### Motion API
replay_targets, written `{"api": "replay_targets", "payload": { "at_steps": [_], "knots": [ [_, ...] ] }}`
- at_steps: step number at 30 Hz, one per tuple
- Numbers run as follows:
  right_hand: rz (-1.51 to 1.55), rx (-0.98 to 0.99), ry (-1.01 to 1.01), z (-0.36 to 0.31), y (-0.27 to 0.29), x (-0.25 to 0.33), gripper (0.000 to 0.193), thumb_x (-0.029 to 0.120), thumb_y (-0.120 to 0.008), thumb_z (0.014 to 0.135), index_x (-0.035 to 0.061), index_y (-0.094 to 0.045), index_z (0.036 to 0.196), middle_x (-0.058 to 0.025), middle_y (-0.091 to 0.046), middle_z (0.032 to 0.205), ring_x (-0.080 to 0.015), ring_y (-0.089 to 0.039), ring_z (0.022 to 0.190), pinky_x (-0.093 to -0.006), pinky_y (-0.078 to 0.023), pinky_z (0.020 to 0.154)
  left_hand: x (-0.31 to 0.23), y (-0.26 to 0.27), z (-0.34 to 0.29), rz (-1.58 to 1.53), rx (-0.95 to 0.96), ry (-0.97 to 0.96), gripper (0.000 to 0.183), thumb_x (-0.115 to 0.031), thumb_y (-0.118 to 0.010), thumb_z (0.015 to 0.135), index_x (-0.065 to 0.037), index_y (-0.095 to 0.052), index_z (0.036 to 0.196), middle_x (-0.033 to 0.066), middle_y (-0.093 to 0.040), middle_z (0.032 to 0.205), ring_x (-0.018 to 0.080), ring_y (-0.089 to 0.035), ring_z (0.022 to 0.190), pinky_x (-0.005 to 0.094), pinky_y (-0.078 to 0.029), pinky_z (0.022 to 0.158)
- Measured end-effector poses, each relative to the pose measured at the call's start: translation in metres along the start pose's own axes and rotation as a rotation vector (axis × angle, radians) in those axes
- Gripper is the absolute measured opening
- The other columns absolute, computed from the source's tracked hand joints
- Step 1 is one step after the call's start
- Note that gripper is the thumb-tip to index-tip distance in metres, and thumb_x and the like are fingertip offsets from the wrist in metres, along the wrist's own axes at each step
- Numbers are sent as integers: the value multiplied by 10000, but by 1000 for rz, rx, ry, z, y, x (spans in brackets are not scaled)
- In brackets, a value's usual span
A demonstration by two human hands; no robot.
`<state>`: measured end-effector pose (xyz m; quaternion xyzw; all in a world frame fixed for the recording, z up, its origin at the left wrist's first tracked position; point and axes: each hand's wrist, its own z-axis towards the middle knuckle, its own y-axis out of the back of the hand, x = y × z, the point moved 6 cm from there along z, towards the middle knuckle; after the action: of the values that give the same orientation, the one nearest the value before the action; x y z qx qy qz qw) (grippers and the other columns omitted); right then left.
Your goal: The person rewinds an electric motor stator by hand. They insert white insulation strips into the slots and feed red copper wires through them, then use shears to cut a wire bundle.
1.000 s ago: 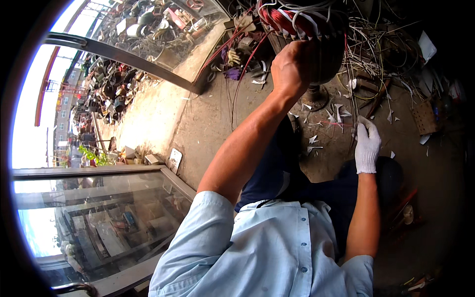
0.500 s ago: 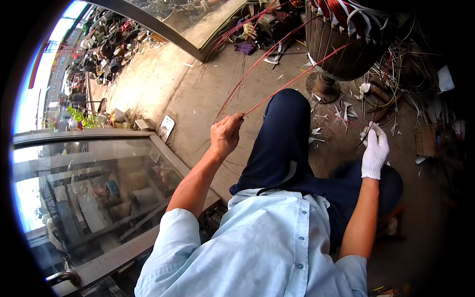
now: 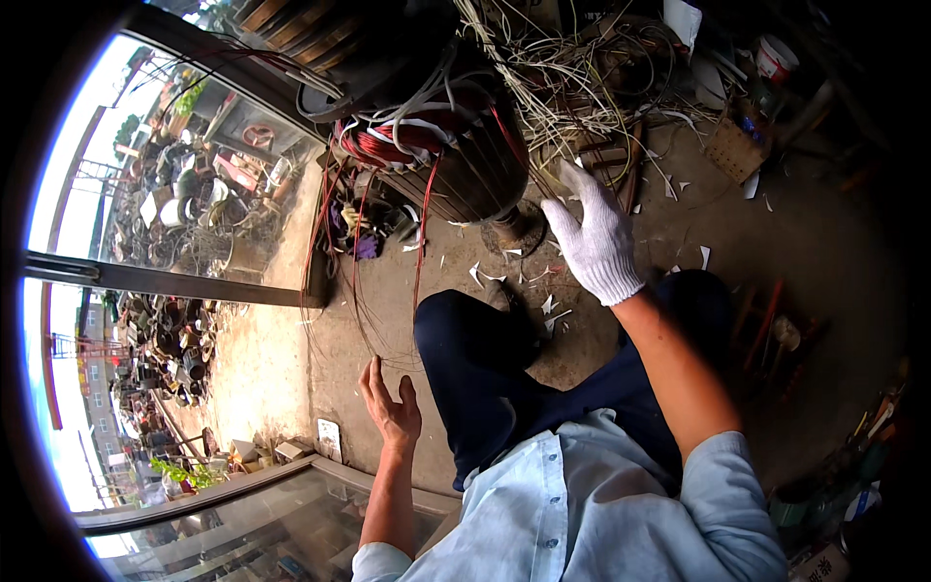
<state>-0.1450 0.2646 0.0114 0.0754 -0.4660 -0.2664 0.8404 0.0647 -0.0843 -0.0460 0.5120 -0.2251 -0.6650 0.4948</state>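
Note:
A motor stator (image 3: 456,175) with a dark slotted body sits on a rusty round stand (image 3: 514,233) in front of me. Red wire coils (image 3: 373,144) and white sleeving (image 3: 427,114) crowd its top. Loose red wires (image 3: 428,213) hang down its left side, their thin ends trailing toward the floor. Bare, my left hand (image 3: 391,405) is open just below those wire ends, thumb apart and fingers pointing up, with nothing visible in it. My right hand (image 3: 596,238), in a white knitted glove, is raised to the right of the stator, thumb and fingers apart, apparently holding nothing.
A tangle of pale wires (image 3: 572,73) lies behind the stator. White scraps (image 3: 550,306) litter the floor around the stand. To the left are a glass door frame (image 3: 204,284) and a scrap heap (image 3: 175,330) outside. A perforated brown block (image 3: 737,145) lies at the back right.
My left hand has let go of the red wire, which now hangs from the stator. My right hand has opened and moved up toward the stator. The view has turned rightward.

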Motion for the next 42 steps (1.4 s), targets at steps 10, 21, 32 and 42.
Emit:
{"api": "replay_targets", "payload": {
  "at_steps": [10, 21, 32, 42],
  "knots": [
    [-178, 111, 4, 97, -53, 28, 339, 260, -588, 944, 95, -679, 1226, -182, -725, 972, -390, -694, 850, -465, -564, 766, -173, -50, 37, -414, 134, -375, 491, 20, -670, 854, 15, -534, 1327, 235, -571, 1228, 402, -612, 1087, 420, -519, 924],
    [46, 299, -32, -118, 57, 72, 177, 101, -646, 939, 1, -665, 1083, -193, -708, 847, -381, -687, 709, -413, -537, 608, -213, -87, 132, -1417, 528, 473, 508, -325, -584, 1035, -22, -479, 1429, 67, -659, 1105, 170, -643, 949, 347, -550, 769],
    [342, 576, -90, -156, 29, 62, 366, 166, -708, 904, 25, -639, 1234, -137, -715, 1069, -233, -708, 953, -327, -560, 842, -182, -19, 197, -1213, 557, 401, 236, -188, -519, 1058, -16, -629, 1176, -84, -362, 621, 20, -280, 463, 203, -213, 397],
    [333, 146, -141, 53, -43, 19, 460, 225, -669, 913, 40, -591, 1327, -187, -712, 1167, -321, -700, 1059, -392, -561, 908, -201, -3, 194, -1084, 428, 310, 327, -166, -545, 1044, 54, -591, 1280, -66, -413, 627, 19, -310, 451, 202, -230, 386]
  ]
}}
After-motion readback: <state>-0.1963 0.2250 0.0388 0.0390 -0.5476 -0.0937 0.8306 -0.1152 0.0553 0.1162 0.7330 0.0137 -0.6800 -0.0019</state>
